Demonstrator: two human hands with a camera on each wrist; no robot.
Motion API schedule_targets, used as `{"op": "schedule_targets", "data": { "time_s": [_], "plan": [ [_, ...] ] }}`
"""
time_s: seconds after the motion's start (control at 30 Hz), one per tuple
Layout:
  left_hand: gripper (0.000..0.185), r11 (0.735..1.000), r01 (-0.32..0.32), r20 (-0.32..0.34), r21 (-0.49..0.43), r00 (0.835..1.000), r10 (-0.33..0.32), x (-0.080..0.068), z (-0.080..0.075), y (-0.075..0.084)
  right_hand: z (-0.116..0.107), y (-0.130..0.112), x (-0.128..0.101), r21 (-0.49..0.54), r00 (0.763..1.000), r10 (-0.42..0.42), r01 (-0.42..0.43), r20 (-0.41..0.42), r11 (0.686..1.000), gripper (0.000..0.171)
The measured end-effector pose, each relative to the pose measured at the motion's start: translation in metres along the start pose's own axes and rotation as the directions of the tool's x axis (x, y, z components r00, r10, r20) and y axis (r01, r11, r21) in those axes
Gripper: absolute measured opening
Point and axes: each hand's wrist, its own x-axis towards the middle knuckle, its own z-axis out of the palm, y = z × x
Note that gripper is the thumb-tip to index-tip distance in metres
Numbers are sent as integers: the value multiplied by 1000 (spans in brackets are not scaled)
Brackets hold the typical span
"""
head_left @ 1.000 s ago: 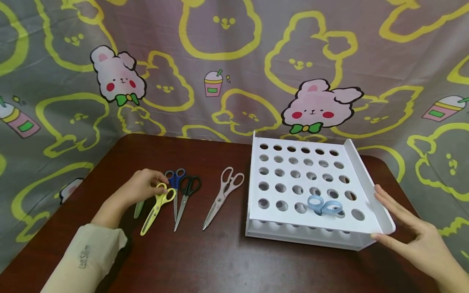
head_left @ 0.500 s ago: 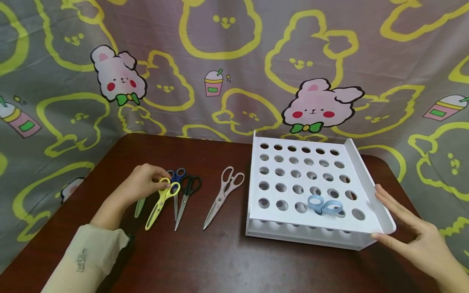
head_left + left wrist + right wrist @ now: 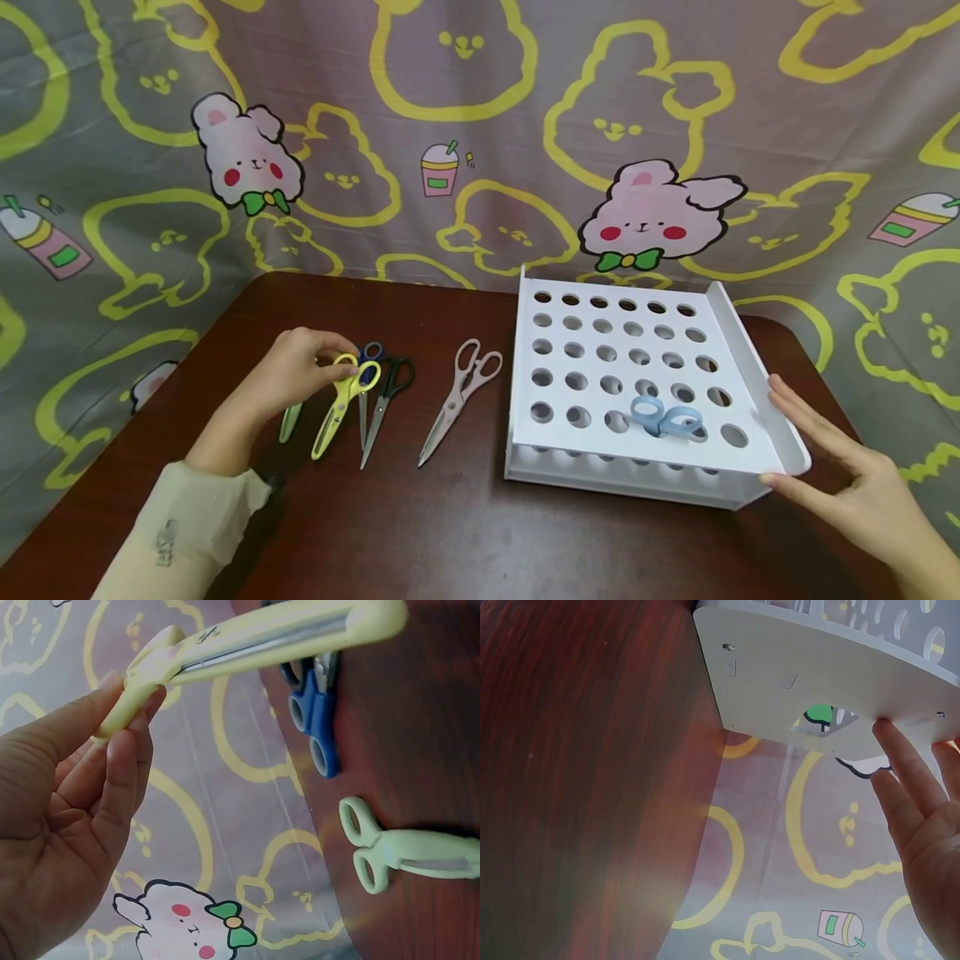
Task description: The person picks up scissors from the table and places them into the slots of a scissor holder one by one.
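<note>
My left hand (image 3: pixel 303 367) pinches a pair of yellow scissors (image 3: pixel 341 408) by one handle loop, blades pointing down toward me. In the left wrist view the yellow scissors (image 3: pixel 262 637) are above the table, held between thumb and fingers. Green scissors (image 3: pixel 420 851) lie below, mostly hidden by the hand in the head view. Blue scissors (image 3: pixel 313 724) and black scissors (image 3: pixel 386 400) lie just right of the yellow pair. My right hand (image 3: pixel 855 475) rests straight fingers on the side wall of a white rack with round holes (image 3: pixel 555 433). Light-blue scissors (image 3: pixel 663 419) stand in a front-row hole.
Pale pink scissors (image 3: pixel 457 400) lie on the dark wooden table (image 3: pixel 420 533) between the left hand and the rack. A patterned curtain (image 3: pixel 495 125) hangs behind the table and around its sides.
My left hand has moved a little right and away from me, carrying the yellow scissors over toward the blue pair. The right hand and the rack have stayed put.
</note>
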Motion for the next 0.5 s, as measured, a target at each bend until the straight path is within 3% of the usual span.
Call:
{"op": "schedule_targets", "data": {
  "time_s": [0.3, 0.5],
  "plan": [
    [17, 999, -32, -84, -12, 996, 31, 1, -4, 15, 2, 2, 1, 8, 1000, 1, -1, 12, 1000, 95],
    [16, 997, -70, -146, -22, 987, 66, 2, -2, 26, 0, 2, 0, 9, 999, -52, 52, -5, 999, 95]
  ]
}}
